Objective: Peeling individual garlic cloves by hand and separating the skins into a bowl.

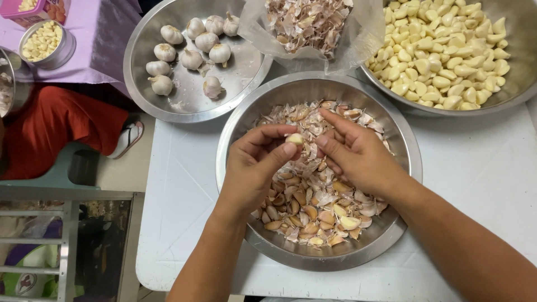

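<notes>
Bright even light, soft shadows, sharp

Steel bowl (146,84) held whole garlic bulbs (192,59); another bowl (523,84) was full of peeled cloves (447,50). Plastic bag (361,45) of skins sat between them on the white table (184,184). Small tin (64,53) sat far left on purple cloth (100,33).

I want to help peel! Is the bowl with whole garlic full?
No, nearly empty: the bowl holds a few garlic bulbs; bare metal shows.

A pale cream garlic clove (295,138) is seen above tan and pinkish skins (313,210) in a silver steel bowl (235,126); the table (184,190) is white.
</notes>
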